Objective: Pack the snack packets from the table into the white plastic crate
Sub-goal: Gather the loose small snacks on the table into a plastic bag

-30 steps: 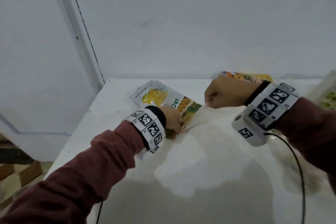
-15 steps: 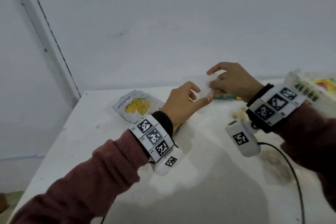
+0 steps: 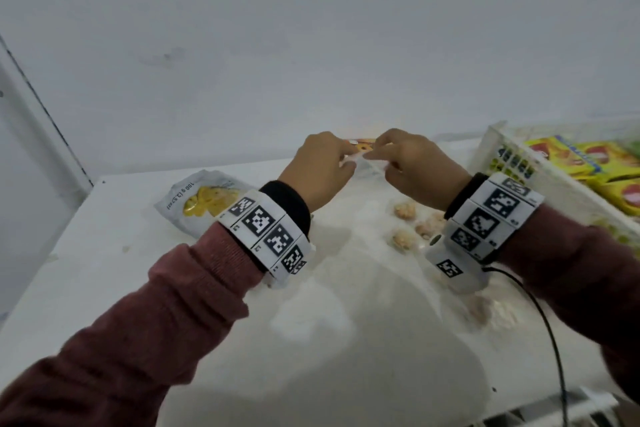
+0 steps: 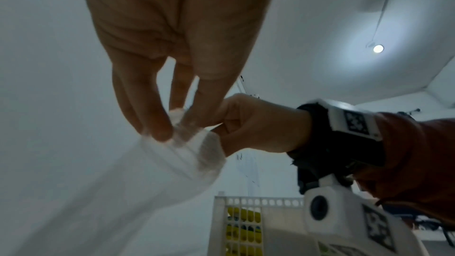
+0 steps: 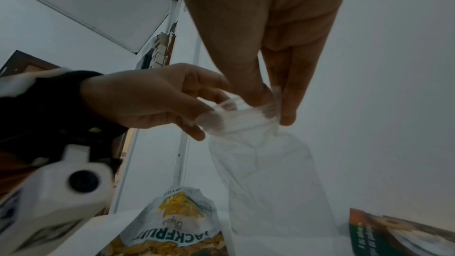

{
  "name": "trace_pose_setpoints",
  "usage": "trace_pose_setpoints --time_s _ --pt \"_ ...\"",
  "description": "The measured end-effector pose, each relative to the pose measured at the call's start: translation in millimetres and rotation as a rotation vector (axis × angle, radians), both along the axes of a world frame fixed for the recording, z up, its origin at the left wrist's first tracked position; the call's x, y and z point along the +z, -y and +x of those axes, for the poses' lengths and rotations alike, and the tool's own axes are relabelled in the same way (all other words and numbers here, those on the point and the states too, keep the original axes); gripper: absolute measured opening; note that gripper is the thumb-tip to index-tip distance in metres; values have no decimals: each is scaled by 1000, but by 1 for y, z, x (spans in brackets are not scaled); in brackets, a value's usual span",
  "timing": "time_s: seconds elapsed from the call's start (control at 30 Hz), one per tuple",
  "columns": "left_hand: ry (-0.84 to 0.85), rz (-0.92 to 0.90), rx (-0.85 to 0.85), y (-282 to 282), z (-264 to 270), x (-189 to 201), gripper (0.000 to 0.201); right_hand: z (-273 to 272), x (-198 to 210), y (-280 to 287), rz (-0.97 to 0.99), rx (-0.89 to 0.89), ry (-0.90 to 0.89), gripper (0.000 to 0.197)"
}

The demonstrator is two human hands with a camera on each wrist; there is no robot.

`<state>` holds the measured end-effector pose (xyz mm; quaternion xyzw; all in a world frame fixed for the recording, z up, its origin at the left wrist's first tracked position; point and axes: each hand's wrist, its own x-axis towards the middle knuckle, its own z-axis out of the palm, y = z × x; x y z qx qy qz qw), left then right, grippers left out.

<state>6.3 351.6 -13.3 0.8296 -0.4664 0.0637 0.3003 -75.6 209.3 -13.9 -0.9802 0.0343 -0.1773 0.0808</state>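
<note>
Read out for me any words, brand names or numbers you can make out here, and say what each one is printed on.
"JACKFRUIT": on the jackfruit chips packet lying on the table, seen upside down from the right wrist.
"Chips": in script on the same packet.
"100 g", followed by a bracketed figure too blurred to read: at that packet's corner in the head view.
Dark green packet: print too blurred to read.
Yellow packets in the white crate: lettering unreadable.
Wrist bands: square black-and-white codes; their tiny characters are illegible.

Head cam high, looking fwd and down over the table (image 3: 104, 288), both wrist cams low and v. close, tilted up past the fingers toward wall and ceiling (each catches the opposite wrist), all three share the clear bag (image 4: 187, 155) pinched between the hands.
</note>
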Motion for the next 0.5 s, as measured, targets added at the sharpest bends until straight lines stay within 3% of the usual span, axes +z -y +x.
trace_pose_setpoints --time_s 0.1,0.17,0.27,0.33,0.37,0.43,0.5 --pt "-69 -48 -14 11 -12 -8 40 1 -2 15 18 12 -40 41" --pt "-58 -127 39 14 -14 -9 27 -1 -3 29 111 27 -64 33" --pt "7 -51 146 19 -11 -7 26 -7 -4 48 497 156 4 11" --pt "15 17 182 22 -10 -8 31 -8 -9 63 743 118 23 12" --pt "9 38 192 23 -9 -9 31 -7 -14 69 782 68 -48 14" --pt "-7 73 210 25 -10 -11 30 -1 -27 75 585 -20 -356 13" --pt "-9 118 222 28 -11 -14 29 4 -42 69 269 -53 -637 26"
